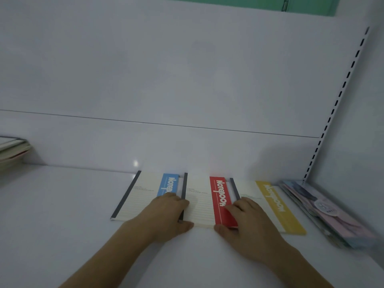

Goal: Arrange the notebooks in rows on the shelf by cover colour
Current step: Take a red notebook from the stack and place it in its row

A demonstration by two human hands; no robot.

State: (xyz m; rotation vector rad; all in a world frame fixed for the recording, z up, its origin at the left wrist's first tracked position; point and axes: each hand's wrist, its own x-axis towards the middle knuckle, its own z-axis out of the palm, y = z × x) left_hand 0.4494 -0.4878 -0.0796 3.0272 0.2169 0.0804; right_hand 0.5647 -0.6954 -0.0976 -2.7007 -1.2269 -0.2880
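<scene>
White shelf point(62, 204) with a white back panel, and you've got three notebooks flat in a row on it – blue notebook point(143, 196), red notebook point(204, 201), yellow notebook point(268, 204), left to right, edges touching or slightly overlapping. Both your forearms reach in from the bottom. Your left hand point(164, 217) sits palm down over the seam between blue and red, fingers curled over the red one's dark spine, thumb at its near edge. Your right hand point(247, 223) does the same on the red stripe side – fingers bent on the cover, thumb hooked at the front corner. Another stack of notebooks point(12, 150) sits far left, and a pastel pile point(324, 210) leans at the right.
</scene>
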